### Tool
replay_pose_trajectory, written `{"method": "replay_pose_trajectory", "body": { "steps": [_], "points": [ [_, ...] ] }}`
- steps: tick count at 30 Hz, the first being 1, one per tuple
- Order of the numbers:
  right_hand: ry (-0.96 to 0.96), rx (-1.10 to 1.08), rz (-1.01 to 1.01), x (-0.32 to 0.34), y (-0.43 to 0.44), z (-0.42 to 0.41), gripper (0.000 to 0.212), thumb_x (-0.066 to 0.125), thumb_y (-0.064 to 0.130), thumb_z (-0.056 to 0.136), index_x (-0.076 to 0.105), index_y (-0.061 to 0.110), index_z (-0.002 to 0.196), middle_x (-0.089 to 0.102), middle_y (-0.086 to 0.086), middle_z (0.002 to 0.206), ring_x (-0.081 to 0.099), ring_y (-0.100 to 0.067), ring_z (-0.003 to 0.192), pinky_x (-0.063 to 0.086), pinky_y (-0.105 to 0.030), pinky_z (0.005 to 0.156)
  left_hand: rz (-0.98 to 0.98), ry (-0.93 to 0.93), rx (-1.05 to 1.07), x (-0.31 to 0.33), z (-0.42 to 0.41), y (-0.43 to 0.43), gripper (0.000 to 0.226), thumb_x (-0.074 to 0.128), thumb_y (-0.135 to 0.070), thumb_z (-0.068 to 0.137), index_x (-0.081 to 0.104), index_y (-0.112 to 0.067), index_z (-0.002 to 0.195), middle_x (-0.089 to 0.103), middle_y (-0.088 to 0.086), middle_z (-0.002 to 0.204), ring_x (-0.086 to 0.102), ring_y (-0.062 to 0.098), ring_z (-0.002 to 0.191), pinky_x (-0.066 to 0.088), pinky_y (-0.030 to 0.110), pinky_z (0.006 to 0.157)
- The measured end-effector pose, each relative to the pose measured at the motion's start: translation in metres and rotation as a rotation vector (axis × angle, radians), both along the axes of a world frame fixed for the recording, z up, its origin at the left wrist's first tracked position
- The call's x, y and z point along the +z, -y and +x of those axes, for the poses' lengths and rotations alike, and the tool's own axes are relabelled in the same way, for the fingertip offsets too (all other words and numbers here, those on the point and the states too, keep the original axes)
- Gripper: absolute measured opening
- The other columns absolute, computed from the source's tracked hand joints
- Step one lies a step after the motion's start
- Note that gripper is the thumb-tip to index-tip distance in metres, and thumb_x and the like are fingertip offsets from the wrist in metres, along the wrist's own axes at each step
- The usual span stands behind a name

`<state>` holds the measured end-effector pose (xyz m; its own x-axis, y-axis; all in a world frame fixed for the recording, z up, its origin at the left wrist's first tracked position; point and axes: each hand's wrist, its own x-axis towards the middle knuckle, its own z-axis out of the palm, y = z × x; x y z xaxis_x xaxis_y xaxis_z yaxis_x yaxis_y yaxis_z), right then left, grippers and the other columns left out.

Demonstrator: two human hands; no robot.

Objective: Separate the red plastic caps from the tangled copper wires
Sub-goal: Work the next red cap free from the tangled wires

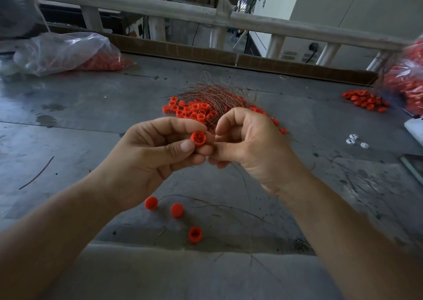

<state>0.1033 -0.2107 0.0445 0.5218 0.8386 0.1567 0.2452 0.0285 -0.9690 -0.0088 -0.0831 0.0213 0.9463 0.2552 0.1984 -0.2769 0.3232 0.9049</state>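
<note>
Red plastic cap [198, 138] sits pinched between the thumb and first fingers of the left hand [160, 153], with its open side facing up. The right hand [249, 144] is touching the left one just beside the cap. Its fingers are curled in, and its thumb and first finger are pressed together. They seem to nip a thin wire strand [243, 183] that hangs down under the hand, but the bit between the fingers is too thin to see. I think the step now is pulling this one cap off its wire. The next move likely needs a firm hold on the cap and a slow, straight tug, because the strand is hair-thin and could snap. The cap is small, round, smooth and hard, like a tiny cup. Behind the hands, in the middle of the table [91, 116], the tangled copper wires [212, 91] make a shiny, springy nest over a heap of caps [192, 110]. Three loose caps [177, 210] lie near the front edge. A smaller heap [364, 100] sits by the right edge, and a crinkly clear bag [64, 52] rests at the far left corner.
</note>
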Motion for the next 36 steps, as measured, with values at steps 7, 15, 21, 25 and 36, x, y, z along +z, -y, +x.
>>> {"method": "replay_pose_trajectory", "body": {
  "steps": [7,15,21,25,36],
  "points": [
    [0.405,-0.258,-0.171,0.002,0.011,0.033,0.022,0.072,0.013,0.077,0.056,0.027,0.07,0.062,0.008,0.069,0.061,-0.01,0.069,0.053,-0.029,0.071,-0.034,-0.058,0.042,-0.001,0.002,0.003,0.022,0.065,-0.009,0.057,0.075,-0.011,0.077,0.073,0.008,0.079,0.07,0.014,0.072,0.055,0.019,0.064],
    [0.697,-0.214,-0.556,-0.009,0.016,0.051,0.019,0.068,0.02,0.081,0.059,0.033,0.07,0.059,0.017,0.073,0.055,0.001,0.074,0.043,-0.014,0.067,-0.038,-0.071,0.06,-0.001,0.002,0.003,0.022,0.065,-0.009,0.057,0.075,-0.012,0.077,0.073,0.009,0.081,0.07,0.015,0.075,0.055,0.02,0.065],
    [0.775,-0.294,-0.483,-0.029,0.003,0.046,0.002,0.068,0.025,0.08,0.067,0.023,0.079,0.052,0.018,0.067,0.05,0.004,0.064,0.035,-0.011,0.058,-0.041,-0.081,0.062,0.0,0.002,0.004,0.022,0.065,-0.009,0.057,0.075,-0.012,0.076,0.073,0.009,0.08,0.07,0.014,0.073,0.055,0.02,0.065],
    [0.839,-0.305,-0.447,-0.04,-0.006,0.043,0.012,0.069,0.022,0.078,0.066,0.02,0.089,0.045,0.015,0.077,0.049,-0.005,0.075,0.04,-0.02,0.068,-0.045,-0.076,0.048,0.001,0.002,0.004,0.022,0.066,-0.009,0.057,0.075,-0.012,0.076,0.073,0.009,0.08,0.07,0.015,0.073,0.055,0.019,0.064],
    [0.914,-0.258,-0.444,-0.041,-0.007,0.042,0.004,0.062,0.015,0.083,0.064,0.017,0.08,0.047,0.012,0.079,0.046,-0.005,0.073,0.038,-0.017,0.062,-0.026,-0.075,0.042,-0.002,0.002,0.002,0.022,0.065,-0.01,0.059,0.076,-0.014,0.078,0.073,0.008,0.081,0.07,0.014,0.074,0.055,0.019,0.065]
  ]
}}
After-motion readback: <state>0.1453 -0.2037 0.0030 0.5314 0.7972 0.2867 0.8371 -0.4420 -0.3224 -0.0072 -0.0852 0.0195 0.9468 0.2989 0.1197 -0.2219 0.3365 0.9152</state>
